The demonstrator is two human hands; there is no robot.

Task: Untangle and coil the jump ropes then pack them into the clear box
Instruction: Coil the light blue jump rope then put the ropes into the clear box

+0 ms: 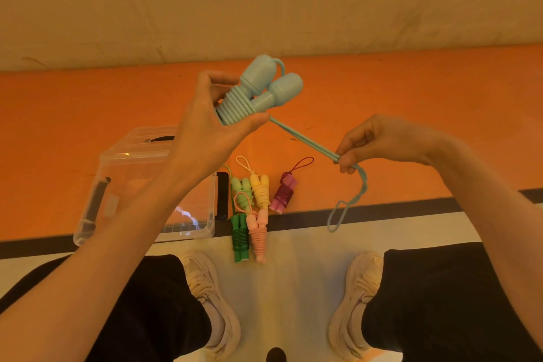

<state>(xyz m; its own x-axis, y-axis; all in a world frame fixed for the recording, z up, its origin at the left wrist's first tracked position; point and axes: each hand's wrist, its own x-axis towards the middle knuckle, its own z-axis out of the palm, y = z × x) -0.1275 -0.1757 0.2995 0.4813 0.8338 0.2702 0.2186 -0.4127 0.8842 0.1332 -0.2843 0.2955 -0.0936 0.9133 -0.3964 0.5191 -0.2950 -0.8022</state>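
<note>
Above an orange floor mat (88, 103), seen from the person's head looking down, the left hand (202, 123) holds a light blue jump rope (258, 91) up in the air. Its fingers (255, 120) and thumb are curled round the two smooth, rounded plastic handles, which lie side by side with cord wound about them in tight ribbed turns. The lower ends of the handles are hidden in the palm. From the bundle a doubled length of cord runs down to the right hand (370, 141), which pinches it between curled fingers; the loose end hangs below in a thin loop.

On the floor between the hands lie five more wound ropes: light green (242, 191), yellow (260, 188), purple (284, 192), dark green (240, 236) and pink (257, 233), close together, some touching. Each is a pair of handles wrapped in cord.

A clear box (123, 161) of glossy see-through plastic stands to the left, partly covered by the left forearm; its black latches (222, 194) show at the sides. Black trouser legs and pale laced shoes (211, 297) fill the bottom edge, cut off by the frame.
</note>
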